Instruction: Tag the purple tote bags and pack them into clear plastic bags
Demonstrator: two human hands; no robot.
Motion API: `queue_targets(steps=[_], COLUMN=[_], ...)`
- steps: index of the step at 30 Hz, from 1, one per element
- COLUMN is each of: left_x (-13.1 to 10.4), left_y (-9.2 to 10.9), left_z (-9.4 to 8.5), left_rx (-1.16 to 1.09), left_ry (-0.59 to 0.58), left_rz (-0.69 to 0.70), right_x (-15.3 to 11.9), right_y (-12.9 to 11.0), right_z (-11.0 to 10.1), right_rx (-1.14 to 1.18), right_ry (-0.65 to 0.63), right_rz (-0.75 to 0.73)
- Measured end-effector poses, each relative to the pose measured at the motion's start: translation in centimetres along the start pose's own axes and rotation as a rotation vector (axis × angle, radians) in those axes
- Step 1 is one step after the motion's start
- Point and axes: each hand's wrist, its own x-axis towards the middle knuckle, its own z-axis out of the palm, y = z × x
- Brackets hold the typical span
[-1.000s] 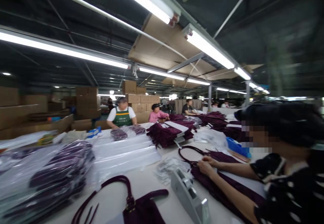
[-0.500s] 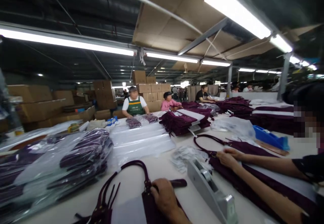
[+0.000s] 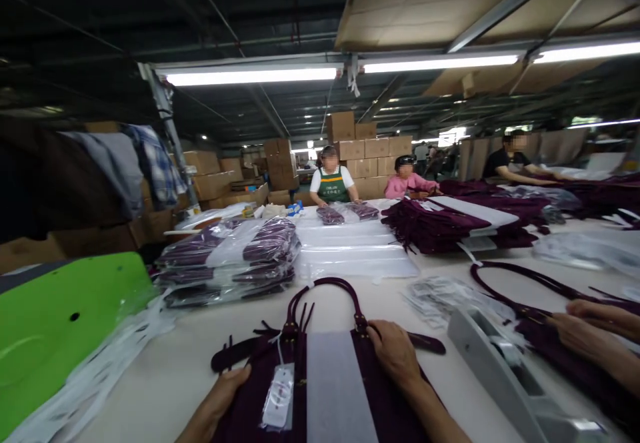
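A dark purple bag point(image 3: 330, 396) lies on the pale table, its looped handle pointing away and a white strip down its middle. A white tag in clear plastic point(image 3: 278, 396) hangs at the bag's left part. My left hand point(image 3: 220, 396) is closed on the left edge of the bag, thumb on top and fingers hidden beneath. My right hand point(image 3: 397, 356) rests on the bag's upper right part beside the handle base, its fingers bent together against the fabric. Whether it pinches anything is hidden.
Wrapped purple bags point(image 3: 230, 256) and clear sheets point(image 3: 350, 246) lie beyond. A grey tape dispenser point(image 3: 520, 376) and another person's hands point(image 3: 590, 326) are at right. Purple bags are piled behind point(image 3: 460, 219). A green panel point(image 3: 70, 323) stands at left. Other people are across the table.
The view has turned left, bringing the green panel and hanging clothes into sight. My left hand has appeared at the bag's left edge. My right hand stays on the bag.
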Motion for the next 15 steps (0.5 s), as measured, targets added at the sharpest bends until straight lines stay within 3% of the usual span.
queue_targets(steps=[2,4,7,10,13,15], left_x=[-0.6,-1.6,-3.4,-5.0,-5.7,-5.6], left_y=[0.0,-0.2,-0.8,-1.0,-0.9,-1.0], left_z=[-0.5,-1.5,-3.5,-5.0,-5.1,-4.4], left_rx=[-0.029,0.005,0.218,0.450,0.501,0.378], left_ry=[-0.014,0.048,0.132,0.100,0.094,0.094], left_rz=[0.016,0.064,0.213,0.289,0.263,0.222], right_x=[0.1,0.1,0.2,0.2,0.2,0.1], right_y=[0.3,0.5,0.6,0.6,0.5,0.5], right_z=[0.1,0.2,0.2,0.3,0.3,0.2], right_rx=[-0.013,-0.017,-0.024,-0.040,-0.048,-0.048], right_ry=[0.002,0.010,0.011,0.010,0.006,0.004], right_rz=[-0.006,-0.016,-0.032,-0.031,-0.031,-0.034])
